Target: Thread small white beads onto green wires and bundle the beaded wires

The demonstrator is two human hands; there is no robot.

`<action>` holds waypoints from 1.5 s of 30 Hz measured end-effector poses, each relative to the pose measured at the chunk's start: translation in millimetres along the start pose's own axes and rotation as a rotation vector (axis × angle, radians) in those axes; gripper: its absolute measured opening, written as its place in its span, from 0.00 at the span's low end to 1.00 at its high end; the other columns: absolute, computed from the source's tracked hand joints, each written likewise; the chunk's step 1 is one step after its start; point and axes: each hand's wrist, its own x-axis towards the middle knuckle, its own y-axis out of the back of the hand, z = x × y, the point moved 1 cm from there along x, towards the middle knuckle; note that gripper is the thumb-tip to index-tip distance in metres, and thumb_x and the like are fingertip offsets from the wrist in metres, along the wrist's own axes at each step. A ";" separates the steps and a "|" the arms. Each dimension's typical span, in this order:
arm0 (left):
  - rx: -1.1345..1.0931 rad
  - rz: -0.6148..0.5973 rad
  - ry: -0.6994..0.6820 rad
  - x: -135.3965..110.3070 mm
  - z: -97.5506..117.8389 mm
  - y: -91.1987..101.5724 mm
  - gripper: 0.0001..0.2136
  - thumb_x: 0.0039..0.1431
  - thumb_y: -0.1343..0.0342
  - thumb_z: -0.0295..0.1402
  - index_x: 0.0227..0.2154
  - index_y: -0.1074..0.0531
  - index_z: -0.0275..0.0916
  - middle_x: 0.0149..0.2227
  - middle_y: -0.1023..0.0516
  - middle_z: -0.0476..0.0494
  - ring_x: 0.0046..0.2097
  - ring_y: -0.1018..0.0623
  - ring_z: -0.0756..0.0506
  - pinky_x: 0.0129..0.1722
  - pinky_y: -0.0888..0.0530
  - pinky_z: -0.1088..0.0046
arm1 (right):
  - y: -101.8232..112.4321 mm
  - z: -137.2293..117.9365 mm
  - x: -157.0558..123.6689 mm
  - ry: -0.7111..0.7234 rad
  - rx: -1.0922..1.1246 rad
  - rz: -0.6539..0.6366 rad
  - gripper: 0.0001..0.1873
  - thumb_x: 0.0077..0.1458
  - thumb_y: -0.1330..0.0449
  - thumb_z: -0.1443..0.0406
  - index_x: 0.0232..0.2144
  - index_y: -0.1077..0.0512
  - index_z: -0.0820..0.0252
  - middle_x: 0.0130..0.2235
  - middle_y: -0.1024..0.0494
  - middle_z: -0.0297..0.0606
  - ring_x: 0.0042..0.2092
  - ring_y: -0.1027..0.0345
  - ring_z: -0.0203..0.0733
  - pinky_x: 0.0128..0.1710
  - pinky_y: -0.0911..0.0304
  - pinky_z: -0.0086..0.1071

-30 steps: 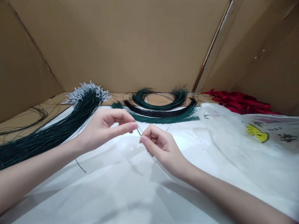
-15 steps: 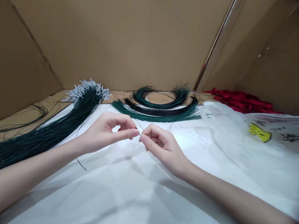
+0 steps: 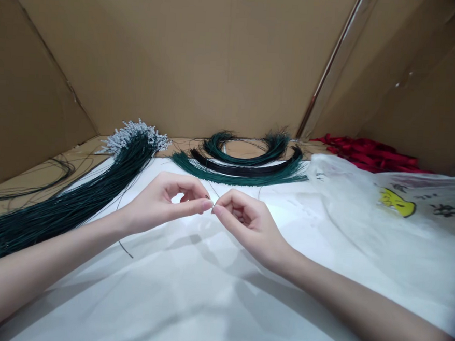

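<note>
At mid-frame, the left hand (image 3: 158, 203) and right hand (image 3: 249, 223), each in a tight thumb-and-finger pinch, nearly meet over a thin dark wire (image 3: 213, 206), probably for fine control; they hide most of it. The long dark-green wire bundle with pale, knobbly tips (image 3: 93, 195) runs off the frame's left edge

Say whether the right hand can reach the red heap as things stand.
Probably not directly: a plastic bag lies between the right hand and the red heap, and the hand's fingers pinch a thin strand.
</note>
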 end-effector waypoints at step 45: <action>0.526 -0.139 -0.077 60.8 -87.5 7.0 0.07 0.59 0.43 0.34 0.32 0.23 0.37 0.33 0.25 0.45 0.33 0.28 0.48 0.34 0.36 0.75 | -18.8 -9.8 -15.8 -0.017 0.033 -0.280 0.07 0.53 0.44 0.72 0.25 0.37 0.60 0.24 0.40 0.27 0.26 0.49 0.29 0.23 0.51 0.24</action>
